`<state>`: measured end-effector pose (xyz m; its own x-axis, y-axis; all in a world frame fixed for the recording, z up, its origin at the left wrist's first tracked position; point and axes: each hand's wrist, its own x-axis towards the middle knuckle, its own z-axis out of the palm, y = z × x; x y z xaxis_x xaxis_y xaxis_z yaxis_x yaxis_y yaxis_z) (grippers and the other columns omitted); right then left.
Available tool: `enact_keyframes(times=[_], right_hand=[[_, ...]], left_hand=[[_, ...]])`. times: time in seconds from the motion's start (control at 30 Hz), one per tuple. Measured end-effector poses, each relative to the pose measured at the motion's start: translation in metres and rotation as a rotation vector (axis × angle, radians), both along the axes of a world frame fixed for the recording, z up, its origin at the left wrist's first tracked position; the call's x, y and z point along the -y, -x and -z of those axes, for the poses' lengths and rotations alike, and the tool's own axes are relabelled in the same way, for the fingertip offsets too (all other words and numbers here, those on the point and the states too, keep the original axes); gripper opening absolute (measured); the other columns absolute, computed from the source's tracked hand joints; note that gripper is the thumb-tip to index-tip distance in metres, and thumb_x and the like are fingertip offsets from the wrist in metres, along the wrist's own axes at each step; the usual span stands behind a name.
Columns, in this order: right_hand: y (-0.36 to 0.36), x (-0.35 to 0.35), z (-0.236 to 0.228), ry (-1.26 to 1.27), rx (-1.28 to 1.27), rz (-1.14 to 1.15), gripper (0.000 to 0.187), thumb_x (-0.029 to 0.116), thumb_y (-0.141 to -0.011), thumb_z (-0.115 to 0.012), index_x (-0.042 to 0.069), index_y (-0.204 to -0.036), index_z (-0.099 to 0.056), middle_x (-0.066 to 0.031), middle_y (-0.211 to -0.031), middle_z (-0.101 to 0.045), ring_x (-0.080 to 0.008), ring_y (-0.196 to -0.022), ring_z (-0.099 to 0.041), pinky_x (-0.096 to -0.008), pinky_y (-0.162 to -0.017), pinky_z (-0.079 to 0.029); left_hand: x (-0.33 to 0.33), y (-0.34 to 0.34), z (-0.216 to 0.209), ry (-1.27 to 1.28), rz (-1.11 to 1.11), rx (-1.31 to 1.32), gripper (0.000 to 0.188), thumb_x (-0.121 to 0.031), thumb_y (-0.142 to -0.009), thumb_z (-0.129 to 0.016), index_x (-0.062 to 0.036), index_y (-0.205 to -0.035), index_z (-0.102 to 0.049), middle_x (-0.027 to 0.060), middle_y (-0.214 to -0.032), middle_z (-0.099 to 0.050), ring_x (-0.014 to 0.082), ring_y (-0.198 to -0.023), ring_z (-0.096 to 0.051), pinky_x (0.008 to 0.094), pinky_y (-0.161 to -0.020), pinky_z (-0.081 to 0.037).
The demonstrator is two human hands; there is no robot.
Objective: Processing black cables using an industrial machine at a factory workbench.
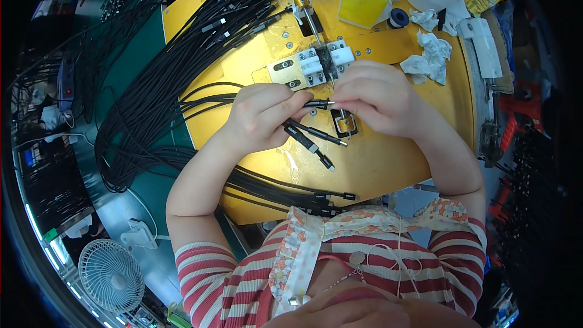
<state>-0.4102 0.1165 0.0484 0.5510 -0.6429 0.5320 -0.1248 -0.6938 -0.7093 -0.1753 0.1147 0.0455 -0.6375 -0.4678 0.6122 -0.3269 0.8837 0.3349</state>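
Note:
My left hand (262,115) is closed around a few black cables. Their connector ends (310,147) stick out below its fingers, pointing down and right. One black connector (318,104) lies level between the left thumb and forefinger, its pale tip facing right. My right hand (378,98) pinches at that tip with thumb and forefinger; whether a small piece is between them is hidden. Just beyond the hands sits a fixture with white blocks (312,65) and a dark middle, bolted to the yellow work plate (376,164). Metal rods (314,27) reach toward its middle.
A large bundle of black cables (136,121) curves along the left, with more cable ends (316,199) near my body. At the back stand a jar with yellow contents (364,3) and crumpled tissues (432,54). A small fan (112,275) is at lower left.

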Motion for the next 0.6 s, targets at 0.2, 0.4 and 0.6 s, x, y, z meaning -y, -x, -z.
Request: enact_keyframes(times=[0.2, 0.4, 0.6], right_hand=[[-0.004, -0.004, 0.002, 0.181, -0.062, 0.005, 0.015, 0.001, -0.071, -0.068, 0.000, -0.083, -0.061, -0.0092, -0.083, -0.061, -0.0272, -0.077, -0.060, -0.0351, -0.068, -0.049], [-0.007, -0.004, 0.000, 0.176, -0.037, -0.014, 0.017, 0.000, -0.068, -0.067, 0.001, -0.084, -0.061, -0.0095, -0.083, -0.061, -0.0273, -0.078, -0.059, -0.0352, -0.068, -0.049], [-0.008, -0.008, -0.002, 0.124, 0.046, -0.007, 0.012, 0.000, -0.073, -0.068, 0.001, -0.082, -0.061, -0.0090, -0.079, -0.060, -0.0273, -0.075, -0.059, -0.0362, -0.064, -0.048]], left_hand=[[-0.005, 0.000, -0.003, 0.020, 0.030, 0.065, 0.025, -0.010, -0.066, -0.077, -0.0023, -0.087, -0.068, 0.0032, -0.061, -0.051, 0.0177, -0.049, -0.053, 0.0293, -0.042, -0.039], [-0.008, 0.002, -0.005, 0.001, 0.018, 0.010, 0.021, -0.009, -0.066, -0.076, -0.0027, -0.084, -0.069, 0.0030, -0.060, -0.053, 0.0176, -0.048, -0.053, 0.0290, -0.042, -0.040], [-0.009, 0.002, -0.013, -0.046, 0.017, -0.025, 0.021, -0.010, -0.066, -0.076, -0.0034, -0.084, -0.069, 0.0029, -0.059, -0.054, 0.0183, -0.047, -0.053, 0.0295, -0.043, -0.041]])
